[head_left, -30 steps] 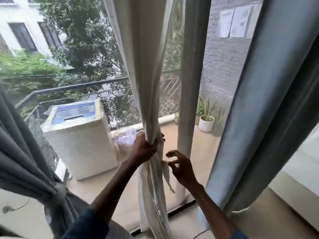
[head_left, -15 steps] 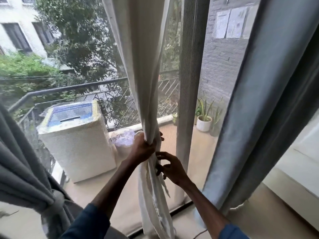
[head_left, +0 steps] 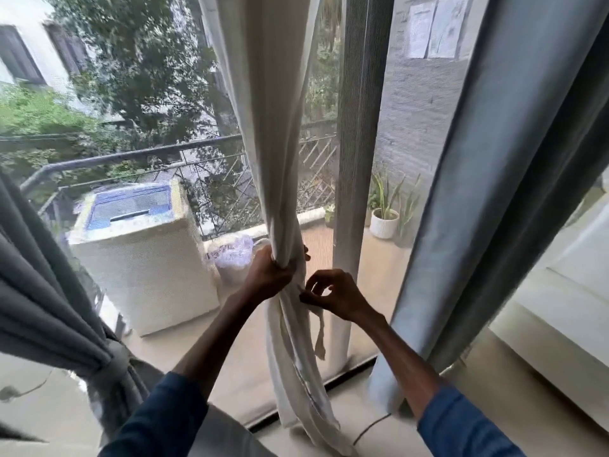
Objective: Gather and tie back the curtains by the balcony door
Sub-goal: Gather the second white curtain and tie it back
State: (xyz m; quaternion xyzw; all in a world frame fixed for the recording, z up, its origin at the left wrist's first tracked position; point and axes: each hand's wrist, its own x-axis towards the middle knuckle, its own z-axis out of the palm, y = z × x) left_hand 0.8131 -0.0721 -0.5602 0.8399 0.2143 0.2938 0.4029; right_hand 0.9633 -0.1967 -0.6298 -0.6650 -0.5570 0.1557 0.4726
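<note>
A cream curtain (head_left: 273, 127) hangs in the middle of the balcony door, bunched into a narrow bundle at waist height. My left hand (head_left: 270, 275) grips that bundle, fingers wrapped round it. Just to its right, my right hand (head_left: 333, 295) pinches a thin cream tie strip (head_left: 320, 334) that dangles beside the bundle. A grey curtain (head_left: 43, 285) at the far left is gathered and tied with a knot (head_left: 118, 361). Another grey curtain (head_left: 487, 192) hangs loose on the right.
The door frame post (head_left: 359, 159) stands right behind the cream curtain. Beyond the glass are a covered washing machine (head_left: 141, 268), a plastic-lined bin (head_left: 234, 258), a potted plant (head_left: 384, 222) and the balcony railing (head_left: 131, 156). A cable (head_left: 369, 430) lies on the floor.
My right hand moved left from open air to the cream bundle and took the tie strip between its fingers. My left hand kept its grip on the bundle.
</note>
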